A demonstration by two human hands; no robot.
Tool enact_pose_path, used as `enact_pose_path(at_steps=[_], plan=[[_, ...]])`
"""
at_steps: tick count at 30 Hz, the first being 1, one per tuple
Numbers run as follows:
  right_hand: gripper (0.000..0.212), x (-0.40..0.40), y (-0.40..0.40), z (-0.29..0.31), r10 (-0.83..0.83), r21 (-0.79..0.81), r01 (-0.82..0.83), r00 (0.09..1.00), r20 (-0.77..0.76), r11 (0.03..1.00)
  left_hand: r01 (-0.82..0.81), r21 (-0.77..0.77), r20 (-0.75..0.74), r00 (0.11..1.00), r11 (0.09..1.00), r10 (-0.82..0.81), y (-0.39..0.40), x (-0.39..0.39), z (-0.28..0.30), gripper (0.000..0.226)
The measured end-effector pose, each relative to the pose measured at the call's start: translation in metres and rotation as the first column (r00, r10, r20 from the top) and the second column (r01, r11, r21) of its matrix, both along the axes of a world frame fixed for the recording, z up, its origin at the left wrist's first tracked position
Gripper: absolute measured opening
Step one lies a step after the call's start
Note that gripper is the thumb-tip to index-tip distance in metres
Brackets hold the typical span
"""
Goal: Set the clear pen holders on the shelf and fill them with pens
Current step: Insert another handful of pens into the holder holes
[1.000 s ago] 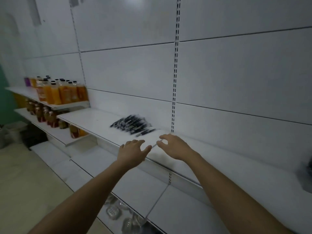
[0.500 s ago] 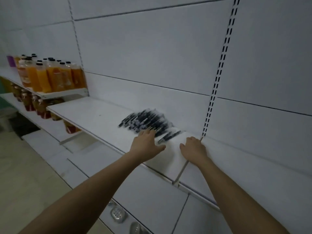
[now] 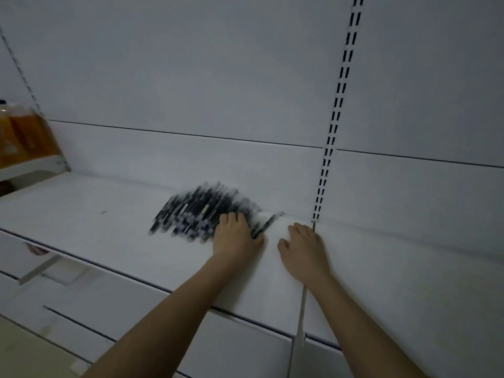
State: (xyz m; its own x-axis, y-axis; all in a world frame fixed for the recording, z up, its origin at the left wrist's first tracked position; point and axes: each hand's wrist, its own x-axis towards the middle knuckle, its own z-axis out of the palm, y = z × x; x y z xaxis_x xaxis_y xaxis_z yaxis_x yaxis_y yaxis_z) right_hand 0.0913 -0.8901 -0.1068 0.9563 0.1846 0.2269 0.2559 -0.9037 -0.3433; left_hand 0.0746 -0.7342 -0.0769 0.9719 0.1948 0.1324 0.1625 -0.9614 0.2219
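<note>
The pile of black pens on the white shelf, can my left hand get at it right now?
Probably yes: the left hand already lies at the pile of black pens, nothing between them.

head cam | looks forward-down, close over shelf [image 3: 109,227] | somewhat blurred

White shelf [image 3: 90,236], heap of black pens [image 3: 201,211] lying on it near the back wall, one pen [image 3: 263,227] just right of the heap, both hands resting on it
</note>
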Motion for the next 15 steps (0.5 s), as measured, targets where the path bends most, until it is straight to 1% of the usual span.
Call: enact_pose_path(at_steps=[3,7,10,15], plan=[[0.026,0.0,0.0,0.002,-0.003,-0.011,0.003,1.0,-0.007,1.0,-0.015,0.008,0.049,0.999,1.0,0.014,-0.006,0.004,-0.003,0.068],[0.027,-0.001,0.0,0.002,0.003,-0.032,-0.002,1.0,0.021,0.999,-0.027,0.077,0.092,0.996,0.997,0.02,-0.004,0.007,-0.005,0.071],[0.027,0.001,0.0,0.002,0.001,-0.008,-0.001,1.0,0.005,1.0,-0.009,0.051,0.045,0.999,0.999,0.007,-0.001,0.01,-0.007,0.069],[0.038,0.001,-0.001,0.005,-0.004,0.011,0.004,1.0,-0.021,1.0,-0.039,0.054,-0.005,0.999,0.998,0.04,-0.011,0.018,-0.004,0.069]])
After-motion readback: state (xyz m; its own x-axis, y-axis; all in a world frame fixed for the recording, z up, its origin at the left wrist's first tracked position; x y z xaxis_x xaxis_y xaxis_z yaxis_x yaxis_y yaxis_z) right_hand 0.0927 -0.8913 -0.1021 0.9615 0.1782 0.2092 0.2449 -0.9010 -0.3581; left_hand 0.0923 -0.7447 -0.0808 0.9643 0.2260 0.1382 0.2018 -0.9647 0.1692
